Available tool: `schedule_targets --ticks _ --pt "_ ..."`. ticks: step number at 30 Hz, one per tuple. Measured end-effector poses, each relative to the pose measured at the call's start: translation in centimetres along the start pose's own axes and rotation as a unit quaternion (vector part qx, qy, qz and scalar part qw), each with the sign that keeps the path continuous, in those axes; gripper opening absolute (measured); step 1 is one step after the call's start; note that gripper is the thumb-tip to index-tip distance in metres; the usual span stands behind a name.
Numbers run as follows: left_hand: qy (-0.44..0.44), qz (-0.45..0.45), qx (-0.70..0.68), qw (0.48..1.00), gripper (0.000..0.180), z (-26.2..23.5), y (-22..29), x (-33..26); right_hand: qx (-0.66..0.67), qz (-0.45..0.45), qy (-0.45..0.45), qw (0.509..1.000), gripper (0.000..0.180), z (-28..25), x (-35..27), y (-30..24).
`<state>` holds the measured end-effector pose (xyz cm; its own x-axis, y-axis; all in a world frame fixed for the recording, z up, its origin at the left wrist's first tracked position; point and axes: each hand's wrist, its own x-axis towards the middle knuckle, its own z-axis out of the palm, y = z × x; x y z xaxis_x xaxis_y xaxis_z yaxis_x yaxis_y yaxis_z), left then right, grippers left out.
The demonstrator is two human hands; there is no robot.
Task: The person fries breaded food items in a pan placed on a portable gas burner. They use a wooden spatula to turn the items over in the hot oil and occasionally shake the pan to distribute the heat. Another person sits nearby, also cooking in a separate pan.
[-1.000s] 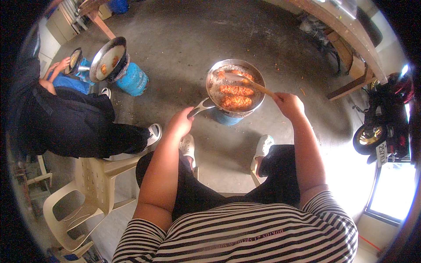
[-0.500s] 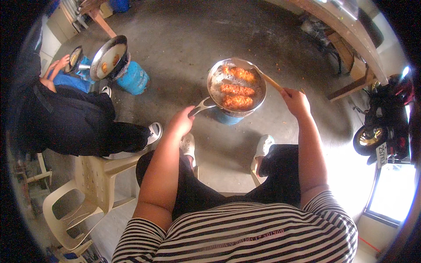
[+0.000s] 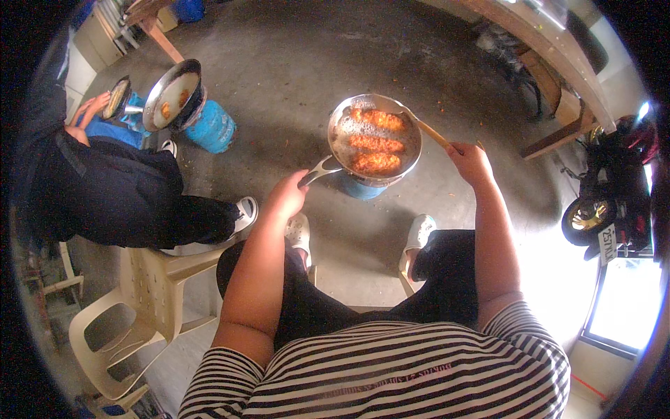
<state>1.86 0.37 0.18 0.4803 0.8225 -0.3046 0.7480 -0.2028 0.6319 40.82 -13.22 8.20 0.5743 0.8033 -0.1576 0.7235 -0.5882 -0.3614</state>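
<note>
Concrete floor [image 3: 293, 63], second person cooking far left. I'm seeing left hand [image 3: 286, 197] gripping pan [image 3: 375, 140] handle, pan sitting ahead on blue burner [image 3: 359, 187]. Right hand [image 3: 472, 163] closing around wooden stick [image 3: 429, 130], its length angling left into pan; three fried pieces [image 3: 375, 143] lying crosswise.

Left hand [image 3: 287, 195] fisted, arm outstretched; right hand [image 3: 471, 162] gripping, raised.

I wear a short-sleeved shirt [image 3: 391, 377] with black and white horizontal stripes, small print across the chest at six o'clock. My trousers [image 3: 447, 279] are black, my clogs [image 3: 417, 234] pale, and my forearms bare.
</note>
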Motion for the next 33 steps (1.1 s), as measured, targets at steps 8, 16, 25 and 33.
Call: schedule_targets --ticks 8,16,25,33 --pt "0.009 -0.012 0.009 1.0 0.04 -0.2 0.5 -0.4 -0.006 -0.01 -0.066 0.998 0.039 -2.8 -1.0 -0.4" --pt "0.031 0.025 0.002 0.999 0.04 0.0 -0.1 -0.2 -0.025 -0.03 -0.082 0.996 0.037 -1.6 -0.8 -0.6" --pt "0.016 0.006 0.021 1.0 0.04 -0.5 0.6 -0.6 0.004 -0.023 -0.052 0.998 0.039 -2.4 -0.7 0.6" --pt "0.029 0.016 0.013 0.999 0.04 -0.2 0.4 -0.6 0.017 -0.033 -0.037 0.999 0.039 -2.5 -0.8 0.8"
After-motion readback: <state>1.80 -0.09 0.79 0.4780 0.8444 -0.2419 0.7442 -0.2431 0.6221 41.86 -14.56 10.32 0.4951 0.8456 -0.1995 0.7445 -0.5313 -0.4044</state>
